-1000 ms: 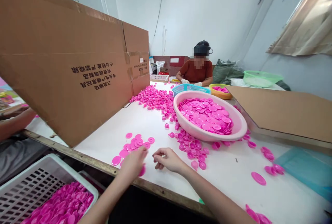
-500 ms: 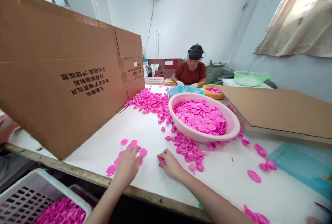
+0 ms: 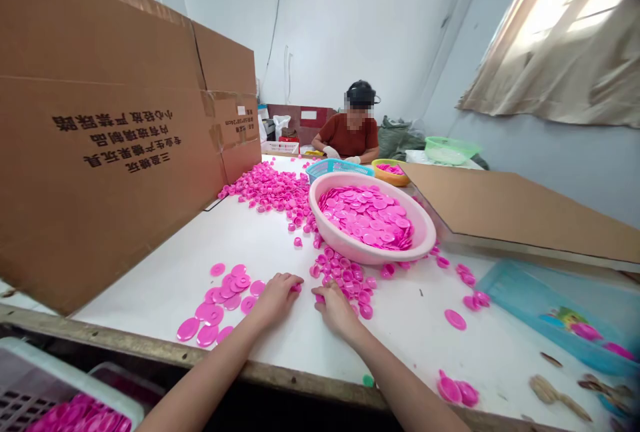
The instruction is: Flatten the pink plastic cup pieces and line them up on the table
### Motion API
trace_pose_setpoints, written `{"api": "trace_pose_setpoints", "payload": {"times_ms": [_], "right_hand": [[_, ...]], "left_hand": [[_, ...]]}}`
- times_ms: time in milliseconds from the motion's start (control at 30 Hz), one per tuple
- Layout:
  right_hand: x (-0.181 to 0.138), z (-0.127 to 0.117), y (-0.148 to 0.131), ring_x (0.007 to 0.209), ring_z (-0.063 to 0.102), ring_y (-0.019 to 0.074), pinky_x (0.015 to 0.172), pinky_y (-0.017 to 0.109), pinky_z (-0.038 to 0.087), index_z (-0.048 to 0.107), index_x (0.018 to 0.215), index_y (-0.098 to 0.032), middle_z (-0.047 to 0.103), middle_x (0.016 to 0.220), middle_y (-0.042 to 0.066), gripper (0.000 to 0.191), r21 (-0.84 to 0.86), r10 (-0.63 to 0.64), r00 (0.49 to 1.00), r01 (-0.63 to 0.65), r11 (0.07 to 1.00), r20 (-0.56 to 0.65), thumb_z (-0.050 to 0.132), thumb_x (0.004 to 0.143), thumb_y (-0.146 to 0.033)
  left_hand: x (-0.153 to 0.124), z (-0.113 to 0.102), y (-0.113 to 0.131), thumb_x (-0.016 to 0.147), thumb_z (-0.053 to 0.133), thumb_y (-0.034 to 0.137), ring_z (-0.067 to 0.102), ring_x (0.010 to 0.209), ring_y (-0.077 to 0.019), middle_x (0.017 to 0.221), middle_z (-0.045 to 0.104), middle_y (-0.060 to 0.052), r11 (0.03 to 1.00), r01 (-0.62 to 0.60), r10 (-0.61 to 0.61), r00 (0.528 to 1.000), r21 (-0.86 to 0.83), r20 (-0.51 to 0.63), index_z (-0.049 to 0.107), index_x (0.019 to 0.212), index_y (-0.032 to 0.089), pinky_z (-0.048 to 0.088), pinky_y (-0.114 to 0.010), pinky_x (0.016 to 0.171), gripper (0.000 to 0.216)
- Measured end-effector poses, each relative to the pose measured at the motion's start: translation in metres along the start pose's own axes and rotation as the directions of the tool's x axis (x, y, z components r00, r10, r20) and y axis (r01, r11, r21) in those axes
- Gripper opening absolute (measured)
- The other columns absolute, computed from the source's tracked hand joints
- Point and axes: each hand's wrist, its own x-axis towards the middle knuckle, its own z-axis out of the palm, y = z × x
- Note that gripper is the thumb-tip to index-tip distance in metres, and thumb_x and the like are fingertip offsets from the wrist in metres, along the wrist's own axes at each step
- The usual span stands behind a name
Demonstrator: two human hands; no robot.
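Observation:
My left hand rests knuckles-up on the white table, fingers curled round a small pink piece at its tip. My right hand lies close beside it, fingers curled on a small pink cap at the edge of a pile of pink caps. Flat pink discs lie spread to the left of my left hand. Behind the caps stands a pink basin full of pink discs.
A tall cardboard sheet walls off the left side; another cardboard sheet lies at the right. A person in a brown shirt works at the far end beside small baskets. A white crate with pink discs sits below the table's edge.
Both hands have moved forward and right, away from the flat discs toward the pile of caps. The camera has turned right and dipped.

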Motion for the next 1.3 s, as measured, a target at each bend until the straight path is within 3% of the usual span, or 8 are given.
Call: {"api": "trace_pose_setpoints", "payload": {"times_ms": [167,367,633,867,967,1033,1167,1300], "right_hand": [[0.003,-0.006,0.004,0.106,0.046,0.0233,0.087,0.029,0.034,0.047,0.117,-0.011,0.045,0.116,0.015,0.05,-0.052,0.071,0.997,-0.072,0.996,-0.022,0.055,0.069,-0.021],[0.003,-0.011,0.005,0.098,0.051,0.023,0.082,0.03,0.036,0.057,0.106,-0.015,0.045,0.114,0.014,0.033,-0.164,0.09,0.994,-0.099,0.981,-0.065,0.048,0.074,-0.02],[0.005,-0.021,0.014,0.096,0.051,0.0216,0.076,0.028,0.038,0.045,0.119,-0.021,0.045,0.113,0.012,0.048,-0.18,0.105,0.988,-0.125,0.976,-0.113,0.049,0.072,-0.02],[0.001,-0.033,0.014,0.09,0.054,0.0221,0.072,0.029,0.039,0.063,0.092,-0.019,0.057,0.101,0.009,0.025,-0.249,0.065,0.99,-0.095,0.964,-0.126,0.051,0.071,-0.026],[0.002,-0.032,0.003,0.083,0.057,0.0201,0.073,0.03,0.04,0.063,0.088,-0.017,0.062,0.088,0.009,0.025,-0.131,-0.028,0.971,-0.004,0.991,-0.236,0.04,0.079,-0.023],[0.005,-0.026,-0.006,0.075,0.059,0.0176,0.069,0.028,0.043,0.061,0.089,-0.017,0.064,0.083,0.007,0.026,0.08,-0.067,0.967,0.09,0.993,-0.246,0.038,0.08,-0.025],[0.015,-0.002,-0.021,0.044,0.052,0.0114,0.043,0.022,0.042,0.058,0.084,-0.015,0.058,0.055,0.0,0.022,0.483,-0.026,1.0,0.023,0.875,0.0,0.043,0.078,-0.028],[0.023,0.012,-0.024,0.039,0.049,0.0085,0.036,0.018,0.037,0.055,0.077,-0.016,0.054,0.051,-0.002,0.014,0.49,0.023,0.997,-0.055,0.87,0.072,0.044,0.076,-0.024]], "left_hand": [[-0.015,-0.004,0.003,0.071,0.051,0.021,0.05,0.089,-0.0174,0.092,0.058,-0.002,0.98,0.079,-0.083,0.996,-0.18,-0.015,0.033,0.121,0.023,0.039,-0.029,0.078,0.054],[-0.012,-0.005,-0.001,0.068,0.052,0.022,0.052,0.081,-0.0147,0.09,0.058,-0.001,0.961,0.092,-0.096,0.995,-0.262,-0.002,0.035,0.118,0.024,0.04,-0.026,0.073,0.052],[-0.013,-0.011,0.001,0.067,0.053,0.021,0.054,0.076,-0.0136,0.088,0.058,0.0,0.959,0.097,-0.095,0.995,-0.267,0.02,0.036,0.118,0.025,0.041,-0.024,0.068,0.054],[-0.013,-0.011,0.001,0.066,0.053,0.021,0.054,0.074,-0.0131,0.088,0.058,0.0,0.966,0.101,-0.097,0.995,-0.239,0.027,0.035,0.119,0.026,0.04,-0.023,0.066,0.055],[-0.013,-0.01,0.003,0.066,0.053,0.021,0.054,0.075,-0.0138,0.086,0.058,0.0,0.965,0.095,-0.092,0.995,-0.245,0.024,0.036,0.118,0.025,0.041,-0.023,0.066,0.056],[-0.013,-0.01,0.006,0.066,0.054,0.021,0.054,0.074,-0.0138,0.085,0.058,0.0,0.963,0.086,-0.083,0.996,-0.255,0.022,0.036,0.118,0.025,0.041,-0.023,0.066,0.055],[-0.01,-0.007,0.011,0.068,0.055,0.025,0.055,0.073,-0.0135,0.084,0.06,0.0,0.952,0.048,-0.045,0.999,-0.303,0.014,0.037,0.116,0.025,0.041,-0.023,0.065,0.052],[-0.01,-0.005,0.012,0.068,0.056,0.028,0.056,0.069,-0.0132,0.079,0.06,0.001,0.944,0.058,-0.058,0.998,-0.325,0.011,0.036,0.116,0.024,0.04,-0.023,0.061,0.052]]}}
